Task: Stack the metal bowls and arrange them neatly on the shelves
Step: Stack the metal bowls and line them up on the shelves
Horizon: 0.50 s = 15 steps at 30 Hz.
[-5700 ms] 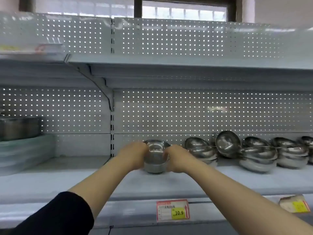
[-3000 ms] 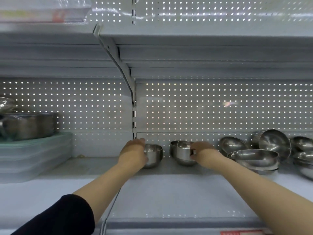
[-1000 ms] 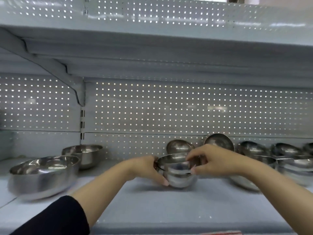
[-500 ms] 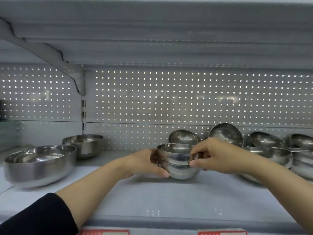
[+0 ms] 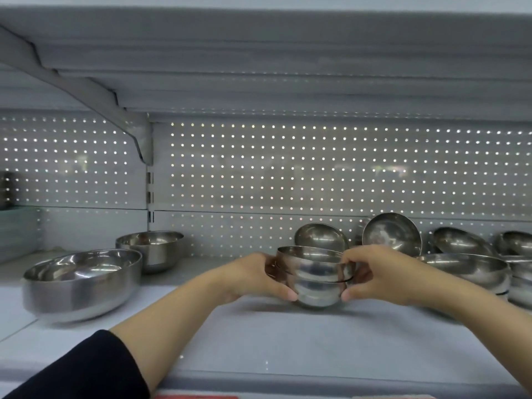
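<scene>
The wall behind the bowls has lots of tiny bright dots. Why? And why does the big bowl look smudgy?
Head view: light shines through the holes of the perforated back panel; the big bowl at left is blurred, its lower edge smeared.

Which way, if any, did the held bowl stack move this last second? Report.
No. The bowl stack still sits just before the tilted bowl against the pegboard.

Both arms reach forward, forearms converging. Left hand (image 5: 253, 279) and right hand (image 5: 377, 279) face each other, fingers (image 5: 352, 256) curled inward, thumbs low (left sleeve dark, right forearm bare).
</scene>
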Each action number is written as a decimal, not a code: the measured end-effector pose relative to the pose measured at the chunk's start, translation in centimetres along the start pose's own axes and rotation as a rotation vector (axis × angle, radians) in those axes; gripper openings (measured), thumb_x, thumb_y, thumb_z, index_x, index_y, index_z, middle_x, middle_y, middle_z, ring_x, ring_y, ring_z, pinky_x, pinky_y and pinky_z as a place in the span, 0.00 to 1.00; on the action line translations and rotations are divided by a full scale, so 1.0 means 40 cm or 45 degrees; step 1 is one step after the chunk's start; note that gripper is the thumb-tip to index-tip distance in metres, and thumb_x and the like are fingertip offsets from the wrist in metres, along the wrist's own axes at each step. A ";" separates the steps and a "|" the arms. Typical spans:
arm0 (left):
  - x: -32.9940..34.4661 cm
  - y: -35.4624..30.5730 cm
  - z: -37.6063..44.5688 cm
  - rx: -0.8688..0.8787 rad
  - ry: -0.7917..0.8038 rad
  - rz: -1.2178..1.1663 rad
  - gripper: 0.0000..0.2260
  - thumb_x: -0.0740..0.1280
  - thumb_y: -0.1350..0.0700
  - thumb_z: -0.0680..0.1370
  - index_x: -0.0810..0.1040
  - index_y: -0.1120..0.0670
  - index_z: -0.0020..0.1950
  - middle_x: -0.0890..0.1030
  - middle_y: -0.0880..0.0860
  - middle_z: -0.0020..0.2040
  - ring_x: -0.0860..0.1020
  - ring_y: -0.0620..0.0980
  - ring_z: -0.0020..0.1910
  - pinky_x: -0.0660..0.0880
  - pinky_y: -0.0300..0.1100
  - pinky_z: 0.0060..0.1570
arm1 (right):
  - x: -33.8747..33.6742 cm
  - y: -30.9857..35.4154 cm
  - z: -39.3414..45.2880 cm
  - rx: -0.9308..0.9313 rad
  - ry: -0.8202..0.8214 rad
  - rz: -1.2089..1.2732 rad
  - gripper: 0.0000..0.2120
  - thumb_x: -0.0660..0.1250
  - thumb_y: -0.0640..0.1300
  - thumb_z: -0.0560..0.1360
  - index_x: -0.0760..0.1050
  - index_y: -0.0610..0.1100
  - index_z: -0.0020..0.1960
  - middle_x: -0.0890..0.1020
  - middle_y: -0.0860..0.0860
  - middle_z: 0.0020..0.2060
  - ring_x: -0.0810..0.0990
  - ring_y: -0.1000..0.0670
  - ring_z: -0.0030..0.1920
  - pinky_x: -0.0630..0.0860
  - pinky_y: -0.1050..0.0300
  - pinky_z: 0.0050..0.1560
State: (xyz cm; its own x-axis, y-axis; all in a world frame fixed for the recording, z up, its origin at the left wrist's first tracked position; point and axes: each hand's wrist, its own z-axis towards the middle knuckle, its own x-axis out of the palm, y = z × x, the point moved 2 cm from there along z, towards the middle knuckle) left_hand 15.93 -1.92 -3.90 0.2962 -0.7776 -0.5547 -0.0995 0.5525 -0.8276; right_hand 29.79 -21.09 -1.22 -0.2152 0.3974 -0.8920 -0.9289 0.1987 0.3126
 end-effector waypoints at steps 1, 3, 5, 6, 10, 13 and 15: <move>-0.012 -0.005 -0.001 -0.017 -0.026 -0.009 0.20 0.76 0.60 0.66 0.79 0.57 0.56 0.83 0.52 0.53 0.80 0.47 0.54 0.74 0.39 0.61 | -0.003 0.004 0.008 0.007 -0.007 0.001 0.16 0.74 0.58 0.62 0.75 0.48 0.40 0.82 0.55 0.37 0.81 0.55 0.38 0.78 0.53 0.45; -0.046 -0.017 -0.006 -0.041 -0.082 -0.018 0.19 0.76 0.59 0.66 0.80 0.57 0.56 0.83 0.53 0.55 0.79 0.48 0.58 0.71 0.41 0.64 | -0.015 0.019 0.033 0.022 -0.043 -0.041 0.18 0.73 0.62 0.60 0.75 0.51 0.42 0.82 0.56 0.37 0.81 0.57 0.39 0.78 0.55 0.45; -0.090 -0.032 -0.013 -0.059 -0.140 0.020 0.19 0.77 0.56 0.65 0.80 0.54 0.55 0.83 0.50 0.54 0.77 0.46 0.59 0.68 0.40 0.64 | -0.030 0.049 0.067 0.011 -0.059 -0.080 0.15 0.74 0.61 0.62 0.72 0.60 0.43 0.83 0.60 0.39 0.81 0.61 0.41 0.77 0.64 0.46; -0.114 -0.038 -0.016 -0.058 -0.172 0.053 0.19 0.77 0.56 0.65 0.80 0.54 0.55 0.83 0.49 0.53 0.77 0.46 0.58 0.69 0.41 0.64 | -0.037 0.067 0.089 -0.007 -0.069 -0.087 0.14 0.74 0.60 0.63 0.71 0.61 0.41 0.82 0.62 0.38 0.80 0.62 0.40 0.74 0.69 0.43; -0.199 -0.052 -0.009 0.016 -0.355 -0.006 0.16 0.75 0.63 0.67 0.81 0.58 0.53 0.83 0.54 0.51 0.78 0.52 0.55 0.70 0.43 0.62 | -0.049 0.127 0.196 -0.021 -0.111 -0.095 0.11 0.74 0.54 0.68 0.74 0.52 0.43 0.82 0.57 0.40 0.79 0.54 0.40 0.73 0.65 0.40; -0.234 -0.029 0.005 0.002 -0.472 -0.089 0.14 0.75 0.65 0.67 0.81 0.59 0.52 0.83 0.54 0.50 0.78 0.50 0.52 0.69 0.39 0.59 | -0.022 0.150 0.266 -0.072 -0.089 -0.068 0.10 0.71 0.49 0.72 0.74 0.47 0.49 0.82 0.51 0.45 0.80 0.49 0.45 0.74 0.58 0.46; -0.243 -0.001 0.016 -0.011 -0.485 -0.086 0.08 0.75 0.64 0.67 0.81 0.56 0.43 0.84 0.48 0.40 0.79 0.45 0.44 0.71 0.31 0.47 | 0.012 0.151 0.301 -0.121 -0.048 -0.028 0.08 0.70 0.46 0.73 0.72 0.49 0.48 0.80 0.51 0.43 0.79 0.50 0.44 0.71 0.62 0.43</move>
State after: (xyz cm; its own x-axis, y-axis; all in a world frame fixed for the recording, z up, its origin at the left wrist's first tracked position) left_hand 13.68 5.80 1.58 0.6339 -0.6438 -0.4286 -0.0751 0.5003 -0.8626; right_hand 27.72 -8.89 4.16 -0.1844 0.4275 -0.8850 -0.9581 0.1227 0.2589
